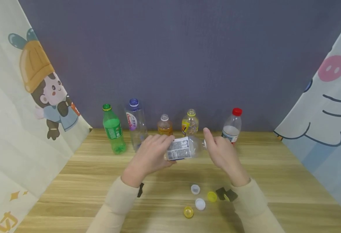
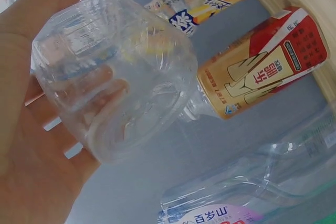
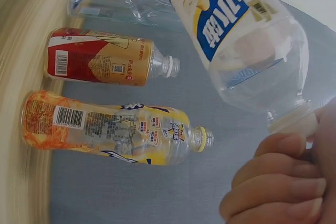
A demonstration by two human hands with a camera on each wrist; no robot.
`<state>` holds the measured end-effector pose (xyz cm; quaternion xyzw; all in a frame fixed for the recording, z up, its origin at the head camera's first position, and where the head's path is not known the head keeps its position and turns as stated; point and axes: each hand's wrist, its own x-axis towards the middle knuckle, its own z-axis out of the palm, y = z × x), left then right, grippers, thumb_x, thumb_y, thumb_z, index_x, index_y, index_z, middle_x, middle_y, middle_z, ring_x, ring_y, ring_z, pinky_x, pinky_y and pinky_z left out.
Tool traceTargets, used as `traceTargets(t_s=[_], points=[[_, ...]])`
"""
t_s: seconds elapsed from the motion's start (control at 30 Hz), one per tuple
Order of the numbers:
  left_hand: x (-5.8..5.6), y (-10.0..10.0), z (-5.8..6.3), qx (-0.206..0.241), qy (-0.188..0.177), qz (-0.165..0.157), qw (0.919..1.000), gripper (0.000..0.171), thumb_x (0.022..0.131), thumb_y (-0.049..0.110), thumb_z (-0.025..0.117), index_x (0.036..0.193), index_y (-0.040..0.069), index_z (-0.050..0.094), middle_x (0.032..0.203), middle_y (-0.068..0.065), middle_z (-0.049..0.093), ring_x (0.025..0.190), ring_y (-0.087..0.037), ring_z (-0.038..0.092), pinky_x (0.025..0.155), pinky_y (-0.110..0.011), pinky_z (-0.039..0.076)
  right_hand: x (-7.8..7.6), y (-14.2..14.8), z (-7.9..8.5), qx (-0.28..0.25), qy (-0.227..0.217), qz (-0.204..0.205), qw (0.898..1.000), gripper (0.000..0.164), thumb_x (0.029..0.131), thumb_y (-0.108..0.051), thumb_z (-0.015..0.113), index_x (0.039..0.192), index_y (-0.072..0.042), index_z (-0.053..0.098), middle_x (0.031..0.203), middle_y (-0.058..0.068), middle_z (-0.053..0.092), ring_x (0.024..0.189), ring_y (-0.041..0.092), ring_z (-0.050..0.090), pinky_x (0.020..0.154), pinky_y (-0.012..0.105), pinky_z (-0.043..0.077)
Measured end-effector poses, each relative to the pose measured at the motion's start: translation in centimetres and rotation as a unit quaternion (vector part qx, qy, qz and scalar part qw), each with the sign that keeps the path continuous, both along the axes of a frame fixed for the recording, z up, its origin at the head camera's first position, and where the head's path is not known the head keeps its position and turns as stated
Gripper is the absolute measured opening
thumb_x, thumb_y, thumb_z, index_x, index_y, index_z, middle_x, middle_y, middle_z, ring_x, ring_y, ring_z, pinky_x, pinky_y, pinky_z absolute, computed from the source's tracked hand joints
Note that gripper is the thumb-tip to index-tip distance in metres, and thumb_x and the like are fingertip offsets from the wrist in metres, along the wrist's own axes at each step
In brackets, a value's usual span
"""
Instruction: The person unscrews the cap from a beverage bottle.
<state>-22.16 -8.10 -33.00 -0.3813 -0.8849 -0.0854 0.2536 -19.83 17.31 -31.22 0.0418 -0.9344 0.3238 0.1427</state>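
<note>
A clear plastic bottle (image 1: 197, 147) with a white and blue label (image 3: 215, 19) lies tilted on its side above the table, between both hands. My left hand (image 1: 151, 153) grips it round the body near the base, which faces the left wrist camera. At the neck end, the right hand (image 1: 221, 153) pinches a white cap (image 3: 294, 121) between thumb and curled fingers. The cap sits over the bottle's mouth; the thumb is partly hidden in the right wrist view.
Along the back wall stand a green bottle (image 1: 113, 131), a tall clear bottle (image 1: 139, 129), a red-and-gold labelled bottle (image 2: 262, 66), a yellow-labelled bottle (image 3: 115, 129) and a red-capped bottle (image 1: 232, 126). White caps (image 1: 200, 204), yellow caps (image 1: 188, 212) and dark pieces (image 1: 230, 195) lie in front.
</note>
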Motion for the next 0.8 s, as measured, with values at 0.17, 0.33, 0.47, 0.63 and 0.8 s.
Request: traceTargets(t_s=[0.17,0.33,0.47,0.63,0.8], points=[[0.2,0.2,0.0,0.000,-0.037,-0.003,0.9993,0.085,0.065,0.037,0.096,0.135,0.005,0.058,0.116,-0.007,0.069,0.103,-0.025,0.065,0.095,-0.043,0.053,-0.1,0.0,-0.1,-0.014,0.019,0.000,1.000,0.065,0.107,-0.051,0.029,0.055,-0.014,0.038,0.051,0.002,0.039,0.049,0.021,0.041,0.051,0.036,0.036],[0.4,0.2,0.3,0.013,-0.074,-0.006,0.9971,0.087,0.065,0.035,0.096,0.136,0.006,0.058,0.114,-0.005,0.070,0.102,-0.024,0.066,0.093,-0.043,0.054,-0.2,0.0,-0.5,-0.026,0.069,0.009,0.997,0.060,0.106,-0.038,0.038,0.052,-0.015,0.035,0.046,-0.004,0.032,0.045,0.016,0.031,0.046,0.033,0.030],[0.3,0.1,0.4,0.026,-0.091,-0.020,0.9953,0.085,0.064,0.035,0.096,0.135,0.007,0.059,0.110,-0.003,0.070,0.097,-0.022,0.066,0.088,-0.040,0.055,-0.2,0.0,-0.6,-0.030,0.120,0.030,0.992,0.058,0.105,-0.031,0.043,0.050,-0.016,0.033,0.044,-0.008,0.029,0.043,0.012,0.027,0.043,0.030,0.027],[0.3,-0.1,0.5,0.044,-0.140,-0.035,0.9885,0.081,0.065,0.034,0.096,0.133,0.009,0.061,0.109,-0.001,0.070,0.096,-0.018,0.066,0.085,-0.037,0.056,-0.3,0.1,-0.9,-0.023,0.190,0.071,0.979,0.056,0.103,-0.022,0.047,0.049,-0.017,0.033,0.043,-0.011,0.027,0.042,0.004,0.022,0.040,0.026,0.023],[0.2,-0.1,0.4,0.056,-0.191,-0.035,0.9794,0.078,0.065,0.032,0.096,0.133,0.015,0.062,0.110,0.003,0.070,0.096,-0.014,0.064,0.086,-0.035,0.054,-0.6,0.2,-1.3,-0.018,0.243,0.100,0.965,0.054,0.099,-0.017,0.049,0.049,-0.019,0.032,0.045,-0.015,0.025,0.042,-0.001,0.021,0.039,0.024,0.021]])
